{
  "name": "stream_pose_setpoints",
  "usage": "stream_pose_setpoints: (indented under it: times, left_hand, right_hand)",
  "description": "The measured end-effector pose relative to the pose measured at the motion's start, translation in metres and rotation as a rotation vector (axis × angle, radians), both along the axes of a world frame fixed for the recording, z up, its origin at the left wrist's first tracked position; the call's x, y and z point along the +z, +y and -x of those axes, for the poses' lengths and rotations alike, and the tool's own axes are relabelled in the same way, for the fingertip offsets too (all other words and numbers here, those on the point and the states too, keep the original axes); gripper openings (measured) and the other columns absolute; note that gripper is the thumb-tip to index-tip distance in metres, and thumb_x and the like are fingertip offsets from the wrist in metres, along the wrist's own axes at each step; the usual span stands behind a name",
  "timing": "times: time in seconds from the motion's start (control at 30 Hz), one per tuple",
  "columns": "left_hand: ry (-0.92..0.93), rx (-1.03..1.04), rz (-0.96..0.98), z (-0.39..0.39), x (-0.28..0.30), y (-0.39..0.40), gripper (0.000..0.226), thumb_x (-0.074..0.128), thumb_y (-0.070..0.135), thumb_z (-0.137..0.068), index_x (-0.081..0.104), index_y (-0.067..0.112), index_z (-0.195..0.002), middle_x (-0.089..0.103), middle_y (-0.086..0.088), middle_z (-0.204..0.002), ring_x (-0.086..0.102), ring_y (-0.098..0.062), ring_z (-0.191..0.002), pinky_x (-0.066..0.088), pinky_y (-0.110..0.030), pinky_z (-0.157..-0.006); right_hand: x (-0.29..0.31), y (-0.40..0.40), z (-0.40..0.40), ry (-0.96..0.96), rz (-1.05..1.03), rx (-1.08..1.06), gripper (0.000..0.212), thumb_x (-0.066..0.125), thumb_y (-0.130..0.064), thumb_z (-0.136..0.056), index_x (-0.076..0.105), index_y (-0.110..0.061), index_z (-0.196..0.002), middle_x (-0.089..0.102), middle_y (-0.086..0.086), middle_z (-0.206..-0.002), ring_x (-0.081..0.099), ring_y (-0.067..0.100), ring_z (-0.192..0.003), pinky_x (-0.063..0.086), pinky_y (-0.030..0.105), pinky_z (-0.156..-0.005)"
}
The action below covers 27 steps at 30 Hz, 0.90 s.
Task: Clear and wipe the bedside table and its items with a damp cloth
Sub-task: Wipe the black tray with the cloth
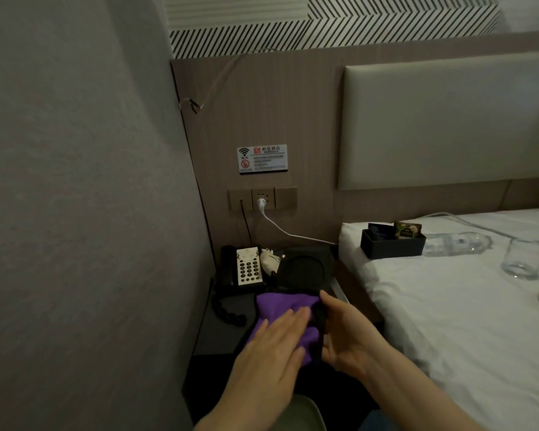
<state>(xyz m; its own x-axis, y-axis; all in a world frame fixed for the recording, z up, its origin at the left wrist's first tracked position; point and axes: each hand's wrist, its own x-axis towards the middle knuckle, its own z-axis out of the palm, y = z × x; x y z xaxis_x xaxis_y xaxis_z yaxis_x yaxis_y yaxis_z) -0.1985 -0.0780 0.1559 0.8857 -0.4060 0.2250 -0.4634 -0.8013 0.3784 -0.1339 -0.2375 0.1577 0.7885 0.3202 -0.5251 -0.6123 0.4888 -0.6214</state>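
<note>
A purple cloth (274, 306) lies over a black tray (302, 269) that is tilted up above the dark bedside table (218, 334). My left hand (271, 346) presses flat on the cloth with straight fingers. My right hand (346, 331) grips the tray's right edge, thumb on top. A black telephone (241, 267) with a white keypad sits at the back left of the table, its coiled cord (226, 312) trailing forward. A small white item (269, 259) lies behind the tray, partly hidden.
On the white bed (448, 306) at the right stand a black box (392, 244) with sachets, a lying plastic bottle (455, 242) and a glass (523, 259). A white plug (262, 204) and cable run from the wall socket. A grey wall (91, 213) closes the left.
</note>
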Motion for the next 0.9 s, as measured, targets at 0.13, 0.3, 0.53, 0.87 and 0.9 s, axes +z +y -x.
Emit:
stream_pose_setpoints:
  times: [0.13, 0.3, 0.53, 0.87, 0.9]
  left_hand:
    - [0.023, 0.118, 0.143, -0.012, 0.0, 0.0, 0.052, 0.027, 0.038, -0.103, -0.009, 0.056, -0.135, -0.012, 0.04, -0.146, -0.012, 0.022, -0.134, -0.001, -0.012, -0.112]
    - [-0.028, 0.286, 0.383, -0.038, 0.013, -0.002, 0.055, 0.036, 0.028, -0.103, 0.007, 0.037, -0.149, 0.004, 0.027, -0.153, 0.003, 0.035, -0.122, 0.008, 0.006, -0.097]
    - [0.179, 0.415, 0.734, -0.072, 0.059, 0.025, 0.052, 0.056, 0.019, -0.095, 0.039, 0.023, -0.144, 0.047, 0.006, -0.137, 0.047, -0.007, -0.118, 0.037, -0.023, -0.1]
    - [0.362, 0.16, 0.59, -0.08, 0.078, 0.048, 0.034, 0.072, 0.024, -0.083, 0.062, 0.046, -0.107, 0.069, 0.017, -0.098, 0.066, 0.001, -0.087, 0.052, -0.017, -0.07]
    - [0.356, 0.136, 0.628, -0.079, 0.078, 0.047, 0.035, 0.071, 0.024, -0.083, 0.062, 0.048, -0.107, 0.069, 0.018, -0.1, 0.066, 0.003, -0.088, 0.051, -0.015, -0.069]
  right_hand:
    - [0.003, -0.003, 0.004, -0.105, 0.026, 0.0, 0.029, 0.059, -0.034, -0.094, 0.064, -0.019, -0.117, 0.075, 0.014, -0.093, 0.074, 0.031, -0.08, 0.058, 0.039, -0.06]
    - [-0.002, 0.006, 0.014, -0.122, 0.059, 0.089, 0.025, 0.058, -0.026, -0.096, 0.067, -0.025, -0.119, 0.071, 0.014, -0.114, 0.071, 0.034, -0.098, 0.058, 0.045, -0.071]
    - [0.002, -0.006, 0.01, -0.25, 0.218, 0.239, 0.029, 0.057, -0.027, -0.096, 0.063, -0.022, -0.124, 0.07, 0.01, -0.118, 0.069, 0.029, -0.106, 0.056, 0.046, -0.082]
    - [0.025, -0.049, -0.01, -0.407, 0.518, 0.451, 0.024, 0.058, -0.031, -0.096, 0.069, -0.023, -0.115, 0.072, 0.005, -0.113, 0.071, 0.022, -0.101, 0.057, 0.029, -0.064]
    - [0.027, -0.052, -0.009, -0.424, 0.516, 0.455, 0.024, 0.059, -0.032, -0.094, 0.07, -0.024, -0.114, 0.072, 0.005, -0.114, 0.07, 0.022, -0.103, 0.057, 0.03, -0.067]
